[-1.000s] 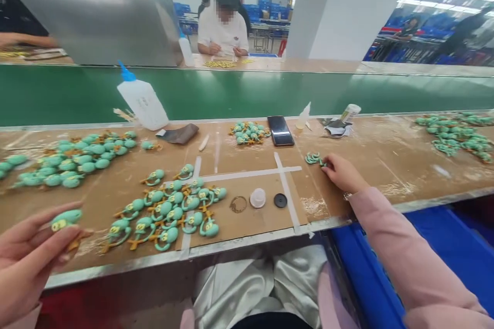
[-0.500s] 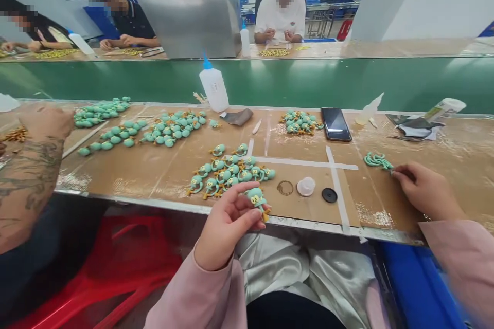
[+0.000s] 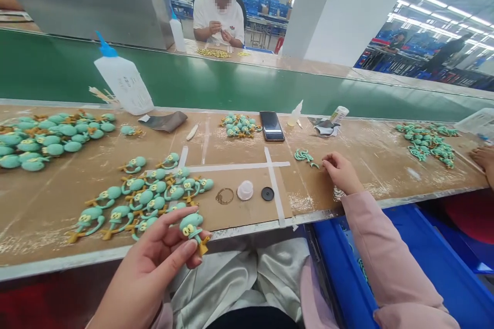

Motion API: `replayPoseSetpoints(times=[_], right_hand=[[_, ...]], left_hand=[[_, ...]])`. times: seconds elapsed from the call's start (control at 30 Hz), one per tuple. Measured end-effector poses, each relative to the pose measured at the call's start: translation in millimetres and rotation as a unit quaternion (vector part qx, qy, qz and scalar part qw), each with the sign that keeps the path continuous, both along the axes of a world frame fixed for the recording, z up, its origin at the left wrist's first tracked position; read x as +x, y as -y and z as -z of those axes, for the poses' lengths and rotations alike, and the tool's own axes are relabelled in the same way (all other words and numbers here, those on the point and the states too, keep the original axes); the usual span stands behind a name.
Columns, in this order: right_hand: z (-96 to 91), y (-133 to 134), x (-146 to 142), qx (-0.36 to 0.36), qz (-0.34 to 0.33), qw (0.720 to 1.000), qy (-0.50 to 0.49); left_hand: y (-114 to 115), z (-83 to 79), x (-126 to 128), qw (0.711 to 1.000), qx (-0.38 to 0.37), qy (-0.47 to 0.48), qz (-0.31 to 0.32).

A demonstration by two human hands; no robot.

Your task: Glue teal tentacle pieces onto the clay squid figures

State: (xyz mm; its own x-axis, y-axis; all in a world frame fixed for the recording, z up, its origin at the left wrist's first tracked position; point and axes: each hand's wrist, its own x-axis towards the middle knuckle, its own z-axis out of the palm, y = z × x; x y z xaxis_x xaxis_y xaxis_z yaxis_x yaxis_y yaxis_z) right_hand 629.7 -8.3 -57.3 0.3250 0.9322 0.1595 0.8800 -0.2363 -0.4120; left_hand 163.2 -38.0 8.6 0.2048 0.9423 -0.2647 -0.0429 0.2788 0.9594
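My left hand [image 3: 162, 252] is closed on a small teal figurine [image 3: 191, 223] with yellow eyes and a mustard-coloured lower end, held between thumb and fingers above the table's front edge. Just beyond it lies a cluster of similar figurines [image 3: 156, 187]. My right hand [image 3: 341, 172] rests low over the table with thumb and forefinger pressed together; whatever is between the tips is too small to make out. Left of those fingertips is a single curved teal piece [image 3: 314, 165], apart from a small pile of curved teal pieces [image 3: 303, 155].
A gold ring [image 3: 224, 196], a white cap [image 3: 245, 190] and a black disc [image 3: 267, 194] lie between my hands. Farther back are a phone [image 3: 272, 126], a glue bottle [image 3: 125, 85] and more figurines [image 3: 237, 126]. A blue bin [image 3: 347, 272] sits below the right edge. Another person's hand [image 3: 484, 157] is far right.
The view has swung to the right. My right hand has drawn slightly away from the curved pieces, and one piece now lies separate beside it. My left hand keeps its figurine.
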Motion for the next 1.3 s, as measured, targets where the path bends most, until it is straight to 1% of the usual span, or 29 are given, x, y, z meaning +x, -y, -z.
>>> replayPoseSetpoints(times=[0.1, 0.2, 0.3, 0.4, 0.5, 0.63, 0.77, 0.9, 0.97, 1.03, 1.17, 1.3], right_hand=[[-1.6, -4.3, -2.0, -0.019, -0.004, 1.000, 0.022], [-4.3, -13.1, -6.6, -0.055, -0.037, 0.997, 0.040], [-7.1, -17.6, -10.3, -0.102, -0.074, 0.991, 0.050], [-5.8, -14.7, -12.2, -0.126, -0.084, 0.986, 0.074], [-0.3, -6.2, -13.7, -0.119, -0.074, 0.985, 0.098], [6.2, 8.3, -17.3, -0.093, -0.056, 0.987, 0.119], [6.8, 15.7, -21.4, -0.063, -0.028, 0.992, 0.107], [-3.9, 19.8, -29.8, -0.061, -0.026, 0.998, 0.021], [-14.0, 23.6, -37.8, -0.068, -0.041, 0.996, -0.050], [-25.7, 27.8, -48.5, -0.074, -0.068, 0.986, -0.132], [-47.7, 31.3, -78.9, -0.077, -0.106, 0.951, -0.279], [-64.9, 26.1, -120.2, -0.077, -0.122, 0.892, -0.428]], left_hand=[[-0.1, 1.6, 3.4, 1.000, -0.005, 0.008, -0.016], [2.1, 0.2, 8.5, 0.999, -0.010, 0.027, -0.021], [6.5, -2.0, 12.1, 0.998, -0.016, 0.059, 0.005], [11.2, -2.9, 13.9, 0.994, -0.019, 0.108, 0.028], [14.3, -3.0, 14.7, 0.988, -0.022, 0.149, 0.036], [16.4, -2.1, 13.8, 0.982, -0.031, 0.183, 0.044], [15.9, 1.9, 9.5, 0.975, -0.028, 0.209, 0.064], [14.4, 3.0, 5.9, 0.967, -0.047, 0.241, 0.072], [14.1, 2.2, 5.0, 0.962, -0.056, 0.256, 0.070], [14.2, 2.0, 4.4, 0.959, -0.059, 0.269, 0.072], [15.3, 5.0, 2.7, 0.960, -0.045, 0.266, 0.076], [17.0, 8.2, 0.7, 0.971, -0.006, 0.232, 0.058]])
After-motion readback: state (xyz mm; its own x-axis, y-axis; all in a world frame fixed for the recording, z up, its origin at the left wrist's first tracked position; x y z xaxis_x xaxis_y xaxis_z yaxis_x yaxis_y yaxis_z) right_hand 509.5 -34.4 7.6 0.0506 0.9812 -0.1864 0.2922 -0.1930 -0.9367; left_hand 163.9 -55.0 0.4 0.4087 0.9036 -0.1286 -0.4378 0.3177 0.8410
